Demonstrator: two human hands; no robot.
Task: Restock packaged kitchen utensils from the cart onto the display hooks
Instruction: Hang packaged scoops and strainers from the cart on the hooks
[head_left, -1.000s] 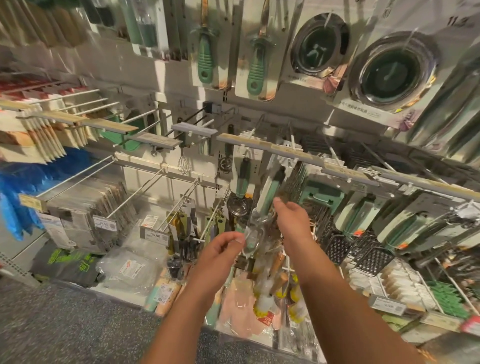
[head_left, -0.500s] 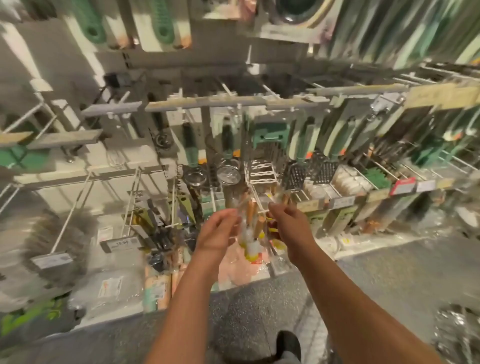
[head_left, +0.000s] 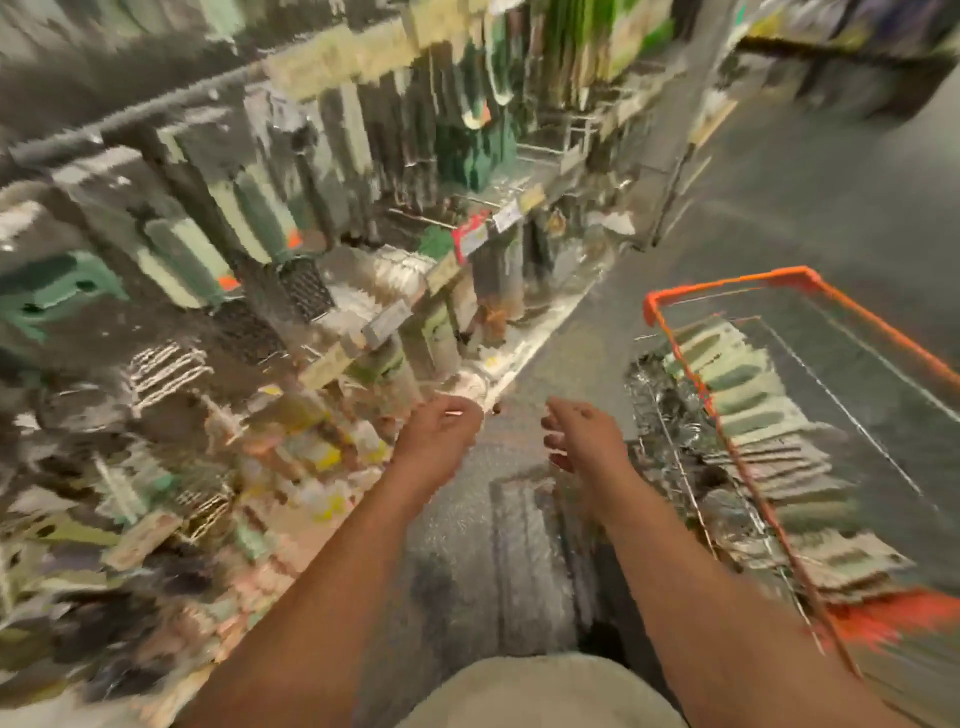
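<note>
Over the grey speckled shop floor (head_left: 519, 364), between the display and the cart, both bare forearms extend forward with the hands close together but apart. The left hand (head_left: 439, 434) has its fingers loosely curled, thumb near the fingertips; nothing is visible in it. The right hand (head_left: 584, 436) likewise has loosely curled fingers and carries nothing visible. The frame is heavily blurred, so fine finger detail cannot be resolved.

To the right stands the wire shopping cart with an orange plastic rim (head_left: 727, 283). Inside it, along its left wall, lies a row of overlapping packaged kitchen utensils on pale cards with dark green handles (head_left: 748, 395). Just outside that wall, shiny silver packaged items (head_left: 670, 405) lie beside the cart; their type cannot be told.

To the left runs the display rack of metal hooks (head_left: 291, 218), hung with green-handled carded utensils, dark mesh graters (head_left: 306, 288) and white wire items (head_left: 166, 366). Price tags are clipped to the hook ends, including one red label strip (head_left: 470, 239) and a white tag (head_left: 506, 215) beside it. No writing, brand or price on any label or card is legible.

A pale beige garment (head_left: 540, 691) fills the lower edge between the arms.
</note>
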